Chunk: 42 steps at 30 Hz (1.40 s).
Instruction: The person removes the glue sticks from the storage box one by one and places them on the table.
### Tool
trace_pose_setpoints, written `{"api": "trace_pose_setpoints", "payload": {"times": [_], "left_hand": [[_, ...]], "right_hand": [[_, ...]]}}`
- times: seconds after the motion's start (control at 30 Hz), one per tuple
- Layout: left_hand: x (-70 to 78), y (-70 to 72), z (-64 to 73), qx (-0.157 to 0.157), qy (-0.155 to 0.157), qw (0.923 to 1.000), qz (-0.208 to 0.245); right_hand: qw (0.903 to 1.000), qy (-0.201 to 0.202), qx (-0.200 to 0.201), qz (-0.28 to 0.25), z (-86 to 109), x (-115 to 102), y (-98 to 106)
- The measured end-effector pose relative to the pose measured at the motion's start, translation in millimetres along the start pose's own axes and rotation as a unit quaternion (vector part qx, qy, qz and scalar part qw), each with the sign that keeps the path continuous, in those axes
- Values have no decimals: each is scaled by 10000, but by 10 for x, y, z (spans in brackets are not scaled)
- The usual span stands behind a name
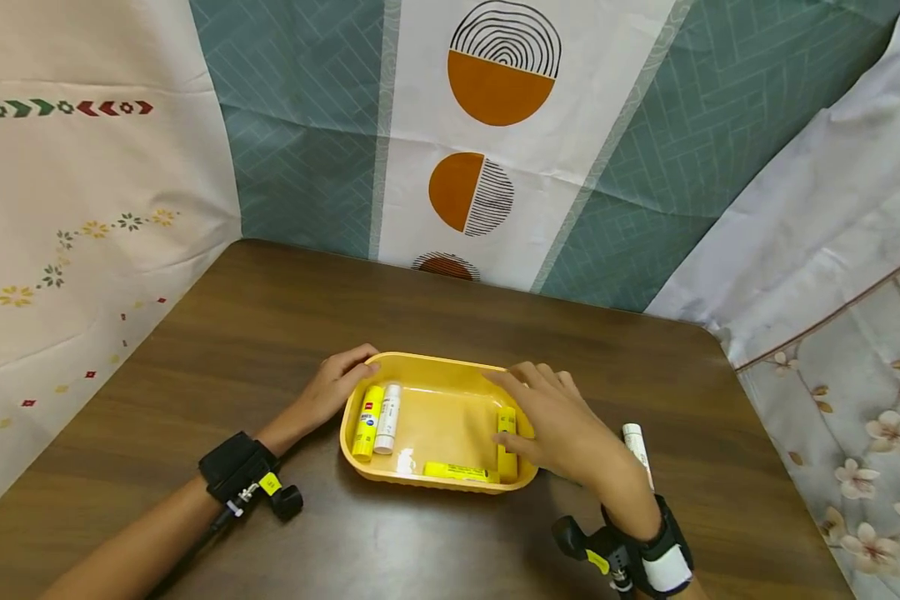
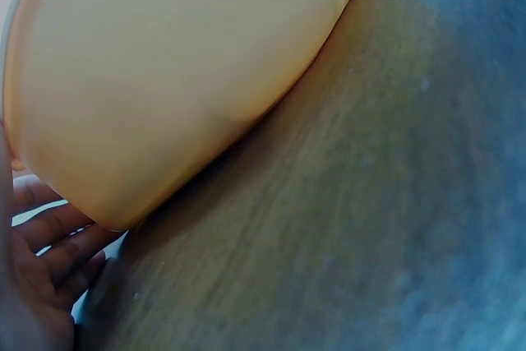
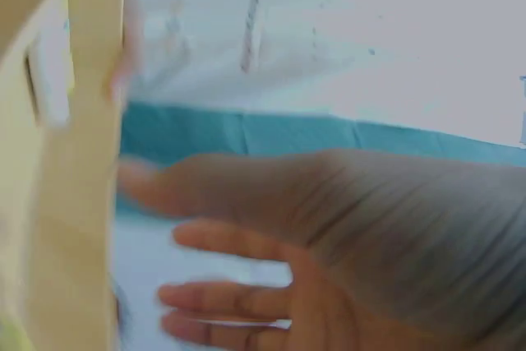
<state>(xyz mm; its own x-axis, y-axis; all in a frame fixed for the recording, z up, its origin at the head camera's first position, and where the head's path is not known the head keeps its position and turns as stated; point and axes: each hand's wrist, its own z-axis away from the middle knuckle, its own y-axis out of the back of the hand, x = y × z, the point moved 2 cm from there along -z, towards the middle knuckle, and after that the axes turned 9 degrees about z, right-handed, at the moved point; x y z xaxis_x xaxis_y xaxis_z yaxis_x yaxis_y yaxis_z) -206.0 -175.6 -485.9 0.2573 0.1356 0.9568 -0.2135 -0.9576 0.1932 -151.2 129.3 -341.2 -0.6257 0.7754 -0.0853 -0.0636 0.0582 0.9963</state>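
A shallow yellow plastic tub (image 1: 438, 364) stands on the brown table. My left hand (image 1: 342, 379) holds its left end, thumb over the rim and fingers along the outer wall; the left wrist view shows those fingers (image 2: 62, 240) against the tub's side. Over the right end hovers my right hand (image 1: 551, 421), fingers spread and nothing between them. Inside the tub, a yellow glue stick (image 1: 367, 423) and a white glue stick (image 1: 387, 419) lie side by side at the left. Another yellow stick (image 1: 461, 472) lies along the front wall, and one more (image 1: 507, 442) at the right, partly behind my right thumb.
A white stick (image 1: 634, 442) lies on the table (image 1: 307, 292) right of the tub, partly hidden by my right forearm. Patterned cloths (image 1: 307, 150) hang behind the table and at both sides. Each wrist wears a black strap with a small camera.
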Motion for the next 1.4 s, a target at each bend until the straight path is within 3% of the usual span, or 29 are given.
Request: {"api": "trace_pose_setpoints", "payload": {"times": [0.23, 0.6, 1.17, 1.4], "left_hand": [[35, 14, -1, -39, -75, 9999, -74], [36, 26, -9, -16, -137, 9998, -138], [-9, 41, 0, 35, -115, 9999, -18], [-7, 62, 6, 31, -137, 9999, -59]], "right_hand": [[9937, 575, -433, -860, -421, -285, -255], [9875, 855, -289, -1291, -791, -497, -680], [9916, 395, -523, -1111, -896, -613, -873], [9959, 561, -234, -675, -865, -644, -924]]}}
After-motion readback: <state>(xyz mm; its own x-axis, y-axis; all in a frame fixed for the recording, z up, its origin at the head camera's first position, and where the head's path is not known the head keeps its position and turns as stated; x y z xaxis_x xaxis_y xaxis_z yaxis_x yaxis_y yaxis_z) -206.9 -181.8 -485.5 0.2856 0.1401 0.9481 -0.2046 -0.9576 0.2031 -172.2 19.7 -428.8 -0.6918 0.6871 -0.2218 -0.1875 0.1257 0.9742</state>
